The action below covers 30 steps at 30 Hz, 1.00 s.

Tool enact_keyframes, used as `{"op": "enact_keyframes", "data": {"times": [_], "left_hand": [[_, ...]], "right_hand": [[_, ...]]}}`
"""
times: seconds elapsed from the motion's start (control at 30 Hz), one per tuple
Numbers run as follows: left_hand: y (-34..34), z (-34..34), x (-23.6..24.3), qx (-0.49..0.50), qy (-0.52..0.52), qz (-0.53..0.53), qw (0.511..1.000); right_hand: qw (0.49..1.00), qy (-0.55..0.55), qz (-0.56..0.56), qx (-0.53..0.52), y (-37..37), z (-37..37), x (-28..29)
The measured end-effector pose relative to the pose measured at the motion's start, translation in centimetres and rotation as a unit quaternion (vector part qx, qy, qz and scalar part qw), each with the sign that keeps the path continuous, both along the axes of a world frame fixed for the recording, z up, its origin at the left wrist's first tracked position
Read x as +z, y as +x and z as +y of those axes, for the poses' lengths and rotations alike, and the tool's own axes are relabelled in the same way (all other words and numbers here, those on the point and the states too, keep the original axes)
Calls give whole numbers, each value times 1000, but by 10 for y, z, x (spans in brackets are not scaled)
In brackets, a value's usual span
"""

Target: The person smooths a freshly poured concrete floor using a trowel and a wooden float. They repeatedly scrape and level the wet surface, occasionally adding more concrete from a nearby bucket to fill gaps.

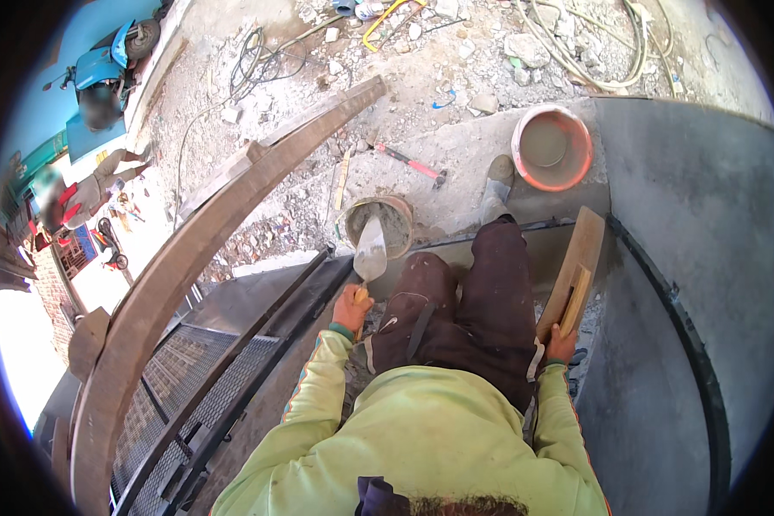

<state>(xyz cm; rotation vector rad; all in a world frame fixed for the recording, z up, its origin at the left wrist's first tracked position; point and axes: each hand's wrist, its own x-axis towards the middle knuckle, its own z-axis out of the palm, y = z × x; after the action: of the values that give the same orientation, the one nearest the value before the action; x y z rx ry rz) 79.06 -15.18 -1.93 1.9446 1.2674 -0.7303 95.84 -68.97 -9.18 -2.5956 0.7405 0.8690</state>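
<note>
My left hand [350, 310] is closed round the wooden handle of a trowel. The trowel's pointed, light-grey blade [371, 251] reaches over the near rim of a mortar-stained bucket [409, 230], its tip at the grey mortar [393, 222] inside. On the other side, my right hand [562, 345] grips the handle of a long wooden float [586, 239], which stands tilted beside my right leg. The float's working face is mostly hidden. A larger orange-red bucket [568, 181] holding greyish liquid is ahead on the right, near my foot.
Beyond the left bucket lies a red-and-black hammer [411, 164]. A curved wooden beam [199, 236] arches along the left, above metal mesh [181, 378]. Smooth grey wall [688, 206] rises at right. Rubble, hoses [568, 60] and a yellow hacksaw frame [371, 34] lie ahead; people are far left.
</note>
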Motion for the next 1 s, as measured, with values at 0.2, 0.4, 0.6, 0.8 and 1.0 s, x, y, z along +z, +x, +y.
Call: {"op": "enact_keyframes", "data": {"times": [0.2,0.4,0.6,0.8,1.0], "left_hand": [[216,37,88,74,-79,-182,977],[286,106,122,5,-11,-282,959],[296,142,140,86,9,-292,952],[315,145,141,171,29,-305,936],[393,191,114,265,57,-281,921]], "right_hand": [[998,36,-4,59,176,85,24],[992,71,-47,95,264,164,-28],[984,77,-10,158,351,236,-43],[954,19,14,299,469,303,-28],[927,3,35,374,602,337,-43]]}}
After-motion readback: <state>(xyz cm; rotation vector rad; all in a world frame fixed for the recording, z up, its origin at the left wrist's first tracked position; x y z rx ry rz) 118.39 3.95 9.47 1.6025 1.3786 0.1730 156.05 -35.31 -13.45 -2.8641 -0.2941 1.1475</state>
